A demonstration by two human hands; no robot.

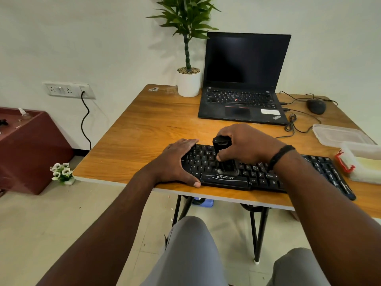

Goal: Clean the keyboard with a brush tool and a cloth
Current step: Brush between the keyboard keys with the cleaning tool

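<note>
Black keyboard, middle keys hidden by right hand gripping upright brush, bristles hard to discern; left end steadied by flat, spread left hand.

A small office corner: wooden desk, open laptop, wired mouse, wall sockets.

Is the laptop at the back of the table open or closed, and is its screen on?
Open: the laptop has its lid raised, showing its own keys and touchpad. The screen looks dark, so it appears off or asleep.
</note>
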